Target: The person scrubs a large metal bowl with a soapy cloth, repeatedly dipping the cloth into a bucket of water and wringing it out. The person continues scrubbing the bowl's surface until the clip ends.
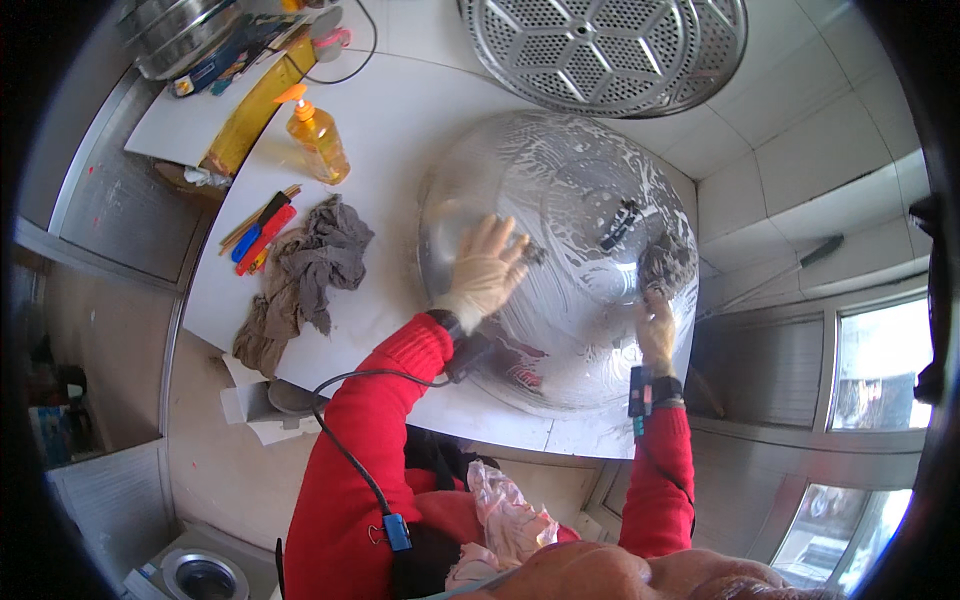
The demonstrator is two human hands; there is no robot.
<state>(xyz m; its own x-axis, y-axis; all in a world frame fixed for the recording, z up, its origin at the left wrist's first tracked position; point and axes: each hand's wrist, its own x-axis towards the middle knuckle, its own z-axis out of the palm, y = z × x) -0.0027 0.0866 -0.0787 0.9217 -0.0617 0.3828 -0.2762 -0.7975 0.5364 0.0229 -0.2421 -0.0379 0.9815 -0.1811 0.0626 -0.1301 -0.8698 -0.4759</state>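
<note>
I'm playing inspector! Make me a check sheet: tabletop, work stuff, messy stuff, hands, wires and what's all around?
Surface: white table; can't tell if it's wet.
Job's things: big metal dome on the table, streaked with white; grey wad against its right side.
Clutter: orange pump bottle standing; crumpled rag; red tool among others, all left of the dome.
Hands: left hand spread on the dome; right hand holding the wad.
Cables: black cable looping beside the left sleeve to a blue clip.
Surroundings: round metal plates with holes beyond the dome; tiled wall and windows on the right.
</note>
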